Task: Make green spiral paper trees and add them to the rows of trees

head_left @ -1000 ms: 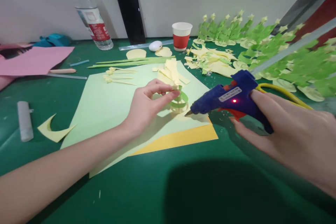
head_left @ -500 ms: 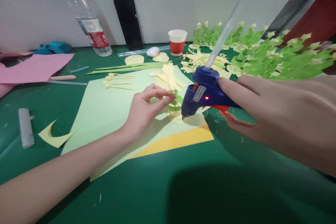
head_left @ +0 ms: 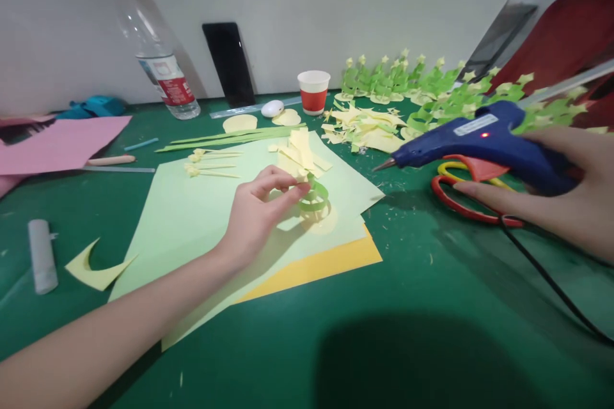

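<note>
My left hand [head_left: 261, 208] pinches the top of a small paper tree [head_left: 314, 197], a green strip coiled round a stem on a pale yellow round base. Its base rests on the light green paper sheet [head_left: 201, 243]. Over at the right, my right hand [head_left: 575, 185] is wrapped round the handle of a blue hot glue gun [head_left: 460, 134] with a red light lit and a clear glue stick in its back. The nozzle points left, apart from the tree. Beneath the gun lie scissors [head_left: 451, 204] with red and yellow handles.
Finished paper trees [head_left: 403, 80] with star tops crowd the back right, beside yellow scraps [head_left: 364, 124]. A paper cup [head_left: 314, 92], a phone [head_left: 229, 64] and a bottle [head_left: 165, 70] stand along the wall. Star-topped sticks [head_left: 211, 169] and green strips [head_left: 235, 137] lie behind my left hand.
My right hand has drawn the glue gun away from the tree's base to the right, uncovering the scissors. My left hand keeps its pinch on the tree. The view has shifted slightly.
</note>
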`<state>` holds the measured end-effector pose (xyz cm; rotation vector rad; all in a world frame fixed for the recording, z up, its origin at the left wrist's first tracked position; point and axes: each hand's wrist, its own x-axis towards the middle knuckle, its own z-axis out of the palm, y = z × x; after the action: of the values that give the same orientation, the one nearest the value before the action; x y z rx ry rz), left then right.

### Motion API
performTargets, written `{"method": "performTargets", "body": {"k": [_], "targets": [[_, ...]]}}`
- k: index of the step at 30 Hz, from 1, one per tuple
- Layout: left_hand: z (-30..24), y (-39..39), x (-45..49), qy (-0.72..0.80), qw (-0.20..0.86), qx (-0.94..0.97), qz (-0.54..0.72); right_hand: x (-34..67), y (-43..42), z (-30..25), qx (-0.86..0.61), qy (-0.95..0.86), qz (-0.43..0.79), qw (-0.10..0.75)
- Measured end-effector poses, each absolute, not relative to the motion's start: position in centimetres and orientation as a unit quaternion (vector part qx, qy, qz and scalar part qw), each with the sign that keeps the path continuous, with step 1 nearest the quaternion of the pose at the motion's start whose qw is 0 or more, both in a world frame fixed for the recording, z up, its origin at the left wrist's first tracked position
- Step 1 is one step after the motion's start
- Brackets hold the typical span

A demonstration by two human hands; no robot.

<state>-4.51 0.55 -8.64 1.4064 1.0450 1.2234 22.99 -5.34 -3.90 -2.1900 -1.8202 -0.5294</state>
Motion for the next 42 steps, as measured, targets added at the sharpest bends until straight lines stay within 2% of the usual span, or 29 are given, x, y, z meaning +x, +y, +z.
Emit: {"method": "performTargets", "body": {"k": [6,11,14,30,36,39,40,42], "targets": [[-7.7,0.3,-4.2,0.43,0.444,0.615,0.489,26.1,-5.1,-5.6,-0.798,-0.567,-0.173,0.113],[-7.6,-0.1,-3.9,0.43,0.402,0.664,0.462,24.7,-4.4,-4.9,-0.853,-0.513,-0.051,0.078],[-7.8,0.0,-4.0,0.445,0.388,0.67,0.451,24.0,-4.1,-4.5,-0.865,-0.496,-0.019,0.078],[-8.4,0.1,-4.1,0.44,0.394,0.662,0.46,24.6,-4.0,-5.1,-0.864,-0.501,-0.019,0.043],[-8.4,0.0,-4.0,0.434,0.398,0.659,0.468,25.3,-3.8,-5.6,-0.868,-0.494,-0.01,-0.042],[-8.4,0.1,-3.9,0.427,0.403,0.656,0.475,25.7,-4.3,-6.5,-0.835,-0.54,-0.087,-0.059],[-8.5,0.1,-3.9,0.425,0.405,0.655,0.476,25.6,-4.7,-6.7,-0.808,-0.567,-0.156,-0.029],[-8.5,0.1,-3.9,0.423,0.411,0.652,0.477,24.3,-5.5,-6.9,-0.719,-0.634,-0.272,0.081]]}}
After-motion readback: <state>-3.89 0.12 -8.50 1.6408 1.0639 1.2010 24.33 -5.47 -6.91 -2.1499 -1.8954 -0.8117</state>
